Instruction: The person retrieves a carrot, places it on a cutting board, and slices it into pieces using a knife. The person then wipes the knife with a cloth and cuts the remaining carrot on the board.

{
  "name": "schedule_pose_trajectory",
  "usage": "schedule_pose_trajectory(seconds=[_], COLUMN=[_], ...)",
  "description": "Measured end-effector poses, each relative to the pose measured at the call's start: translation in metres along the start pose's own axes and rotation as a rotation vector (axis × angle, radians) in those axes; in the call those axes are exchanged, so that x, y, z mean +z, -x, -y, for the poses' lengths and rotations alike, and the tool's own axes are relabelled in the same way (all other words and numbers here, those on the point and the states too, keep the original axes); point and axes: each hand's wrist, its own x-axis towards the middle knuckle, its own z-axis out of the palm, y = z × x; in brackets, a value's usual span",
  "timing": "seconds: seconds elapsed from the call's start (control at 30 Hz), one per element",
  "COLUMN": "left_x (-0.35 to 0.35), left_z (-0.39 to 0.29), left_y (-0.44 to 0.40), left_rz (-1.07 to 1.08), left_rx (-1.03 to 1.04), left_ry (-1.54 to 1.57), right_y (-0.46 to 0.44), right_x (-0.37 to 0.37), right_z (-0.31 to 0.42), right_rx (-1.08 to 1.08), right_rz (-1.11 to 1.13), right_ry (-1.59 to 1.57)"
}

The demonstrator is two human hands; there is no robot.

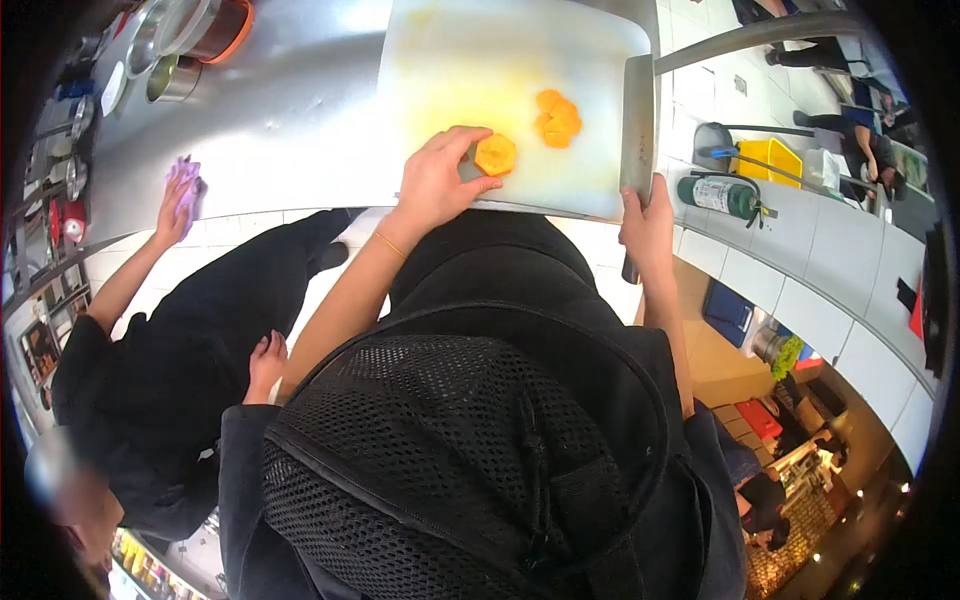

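Observation:
On the white cutting board (590, 60), my left hand (440, 178) has its thumb and fingers around an orange, many-sided vegetable piece (495, 156) near the board's front edge. Several thin orange slices (558, 119) lie in a small overlapping pile up and to the right of it. My right hand (648, 225) is closed on the handle of a large cleaver-like knife (638, 125). The blade points away from me along the board's right edge, apart from the orange pieces.
A person (180, 350) in black stands at the left, one hand on a purple cloth (187, 195) at the metal counter (290, 110). Metal containers (174, 78) stand at the counter's far left. A green cylinder (718, 196) and yellow bucket (770, 160) are at the right.

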Motion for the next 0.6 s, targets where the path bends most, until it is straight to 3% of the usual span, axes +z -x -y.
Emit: schedule_pose_trajectory(seconds=[0.1, 0.2, 0.27, 0.33, 0.6], left_x=[-0.003, -0.005, 0.011, 0.015, 0.014], left_z=[-0.006, -0.014, -0.004, -0.001, -0.003], left_y=[0.004, 0.010, 0.006, 0.004, 0.006], left_rz=[-0.025, -0.066, -0.075, -0.092, -0.127], left_rx=[0.069, 0.043, 0.032, 0.021, -0.010], left_ry=[0.010, -0.014, -0.010, -0.011, -0.006], right_y=[0.021, 0.040, 0.034, 0.030, 0.030], right_x=[0.000, -0.013, -0.001, 0.009, 0.015], right_z=[0.018, 0.077, 0.078, 0.077, 0.083], right_rx=[-0.128, -0.102, -0.061, -0.166, -0.272], right_rz=[-0.021, 0.199, 0.293, 0.402, 0.419], right_ry=[-0.075, -0.034, -0.027, 0.028, 0.117])
